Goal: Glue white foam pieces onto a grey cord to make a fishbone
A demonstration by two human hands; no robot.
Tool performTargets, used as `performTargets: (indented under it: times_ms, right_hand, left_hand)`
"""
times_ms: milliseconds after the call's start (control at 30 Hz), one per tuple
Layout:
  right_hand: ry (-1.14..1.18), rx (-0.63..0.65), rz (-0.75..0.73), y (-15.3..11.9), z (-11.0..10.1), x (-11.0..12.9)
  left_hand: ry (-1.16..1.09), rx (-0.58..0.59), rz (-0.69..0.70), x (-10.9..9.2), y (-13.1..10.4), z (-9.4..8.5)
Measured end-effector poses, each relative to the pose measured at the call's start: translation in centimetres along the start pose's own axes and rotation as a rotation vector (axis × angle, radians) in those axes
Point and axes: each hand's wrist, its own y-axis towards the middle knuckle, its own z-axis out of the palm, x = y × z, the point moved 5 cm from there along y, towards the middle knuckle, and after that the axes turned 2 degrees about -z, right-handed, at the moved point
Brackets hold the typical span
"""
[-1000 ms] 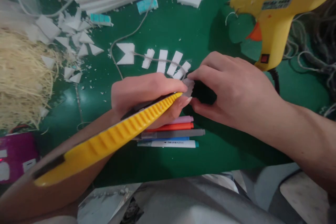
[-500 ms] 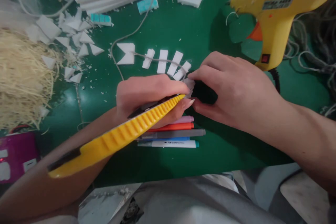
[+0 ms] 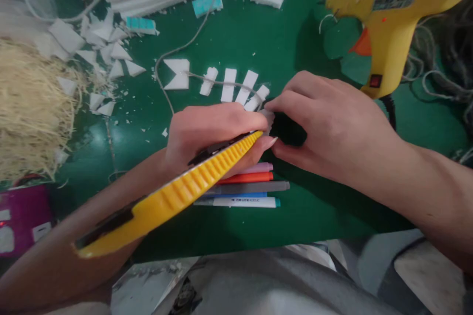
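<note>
Yellow plastic is filling the lower left of the view: a utility knife is lying along the left forearm, its front end gripped by the left hand, whose fingers are wrapping closed around the handle. The blade tip is hidden where the two hands are meeting. The right hand is pinching a small white foam piece between thumb and fingers right at the knife's tip; only a sliver of that piece is showing, and the dark shape under the palm is too shadowed to identify. Just beyond the knife's tip, four white foam strips and a notched foam square are lying in a row on the green worktop, strung on a thin cord. Just below the knife's tip, a bundle of pens is partly disappearing under the left hand. Far right of the knife, a yellow glue gun is being cut off by the top edge. Left of the knife, straw and white foam scraps are lying blurred.
</note>
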Motion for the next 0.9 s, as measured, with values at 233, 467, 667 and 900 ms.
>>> performTargets:
  times_ms: [233,467,667,900]
  right_hand:
    - [-0.016,-0.005,0.007,0.0,0.2,0.0]
    - [0.027,-0.017,0.03,0.1,0.0,0.0]
    - [0.017,0.022,0.056,0.3,0.1,0.1]
    - [0.01,0.014,0.054,0.2,-0.1,0.1]
  left_hand:
    - [-0.011,-0.104,0.144,-1.6,0.2,-0.1]
    - [0.056,-0.257,0.071,-2.5,-0.4,-0.2]
    - [0.045,-0.281,0.089,-2.4,-0.4,-0.2]
    - [0.012,-0.326,0.06,-2.9,-0.8,-0.5]
